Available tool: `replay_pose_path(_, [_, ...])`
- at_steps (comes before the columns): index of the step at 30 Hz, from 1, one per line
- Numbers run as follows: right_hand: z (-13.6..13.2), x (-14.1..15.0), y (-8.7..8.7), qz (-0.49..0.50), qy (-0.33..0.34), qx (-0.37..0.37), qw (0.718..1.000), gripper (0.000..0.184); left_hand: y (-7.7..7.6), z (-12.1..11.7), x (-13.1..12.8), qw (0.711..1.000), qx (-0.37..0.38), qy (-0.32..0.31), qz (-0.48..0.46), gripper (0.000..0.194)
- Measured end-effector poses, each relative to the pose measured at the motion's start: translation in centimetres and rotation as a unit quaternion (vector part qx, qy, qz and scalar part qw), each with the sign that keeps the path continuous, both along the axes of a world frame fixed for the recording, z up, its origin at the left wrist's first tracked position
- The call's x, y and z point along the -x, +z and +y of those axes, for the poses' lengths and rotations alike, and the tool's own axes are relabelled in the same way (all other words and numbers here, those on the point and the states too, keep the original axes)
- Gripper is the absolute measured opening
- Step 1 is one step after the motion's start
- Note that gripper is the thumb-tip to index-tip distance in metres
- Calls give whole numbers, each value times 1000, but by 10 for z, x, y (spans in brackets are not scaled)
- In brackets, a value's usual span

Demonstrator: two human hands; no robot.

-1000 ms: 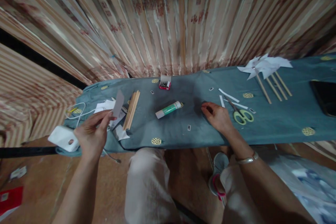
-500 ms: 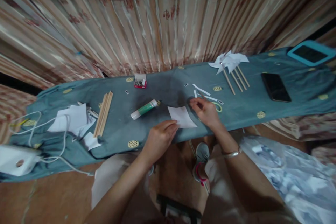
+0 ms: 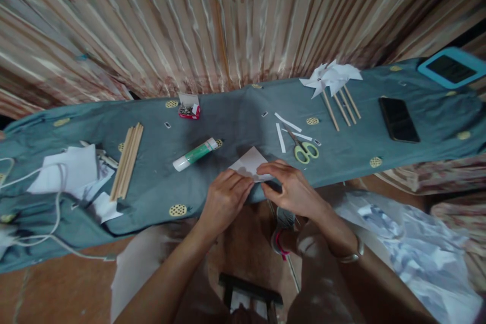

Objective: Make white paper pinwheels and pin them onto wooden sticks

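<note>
A small white paper sheet [image 3: 248,162] lies at the table's front edge, one corner pointing away from me. My left hand [image 3: 227,196] pinches its near left part, fingertips pressed together. On its right side, my right hand [image 3: 291,188] grips the paper, with index finger over it and thumb lower, near the edge. The fingers hide the sheet's near edge, so I cannot tell whether it is folded. Scissors with pale green handles [image 3: 306,152] lie right of the paper beside thin white paper strips [image 3: 280,137]. A green and white glue stick [image 3: 195,154] lies to the left.
Paper pinwheels on sticks [image 3: 336,81], a black phone [image 3: 398,119] and a blue-framed tablet [image 3: 451,68] lie on the right. Leftward are a red box of pins [image 3: 189,111], wooden sticks [image 3: 127,162], paper sheets [image 3: 72,167] and a white cable [image 3: 57,212]. A plastic bag [image 3: 421,248] stands below right.
My right hand has moved left from near the scissors onto the paper. The sheet has turned so a corner points away. The scissors now show fully, and the view has shifted slightly.
</note>
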State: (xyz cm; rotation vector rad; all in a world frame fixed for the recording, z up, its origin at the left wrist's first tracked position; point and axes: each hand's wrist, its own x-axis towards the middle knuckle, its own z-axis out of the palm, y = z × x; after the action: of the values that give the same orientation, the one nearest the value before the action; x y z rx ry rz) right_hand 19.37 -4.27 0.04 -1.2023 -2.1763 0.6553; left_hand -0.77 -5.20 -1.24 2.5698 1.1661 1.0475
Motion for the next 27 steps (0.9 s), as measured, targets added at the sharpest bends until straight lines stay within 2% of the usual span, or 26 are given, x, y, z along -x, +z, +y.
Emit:
replay_pose_path(4, [0, 2, -11, -18, -4, -1, 1000, 14, -4, 2, 6, 998, 48, -6, -28, 15])
replay_pose_path(8, [-1, 3, -14, 2, 0, -3, 1000, 11, -14, 8, 16, 996, 87, 7, -1, 20])
replay_pose_path(11, [2, 0, -10, 37, -43, -7, 998, 11, -17, 15, 19, 995, 103, 7, -15, 16])
replay_pose_path(13, [7, -5, -6, 72, -98, 1, 993, 25, -14, 20, 19, 987, 141, 23, -76, 18])
replay_pose_path(15, [14, -10, -4, 118, -158, 22, 980, 32, -8, 27, 18, 961, 208, 68, -166, 18])
replay_pose_path(16, [17, -13, -5, 148, -181, 38, 972, 32, -5, 30, 18, 940, 248, 94, -216, 18])
replay_pose_path(19, [24, -16, -10, 229, -205, 79, 948, 29, -1, 40, 14, 853, 369, 127, -347, 21])
replay_pose_path(21, [26, -17, -15, 223, -199, 79, 951, 30, -3, 45, 11, 792, 443, 121, -402, 20])
replay_pose_path(23, [25, -16, -18, 161, -179, 49, 969, 37, -6, 47, 8, 750, 493, 116, -425, 27])
replay_pose_path(25, [22, -17, -18, 88, -139, 11, 986, 46, -9, 49, 8, 741, 510, 109, -422, 31])
replay_pose_path(27, [17, -18, -16, 41, -94, -7, 995, 49, -10, 50, 10, 758, 510, 95, -396, 32])
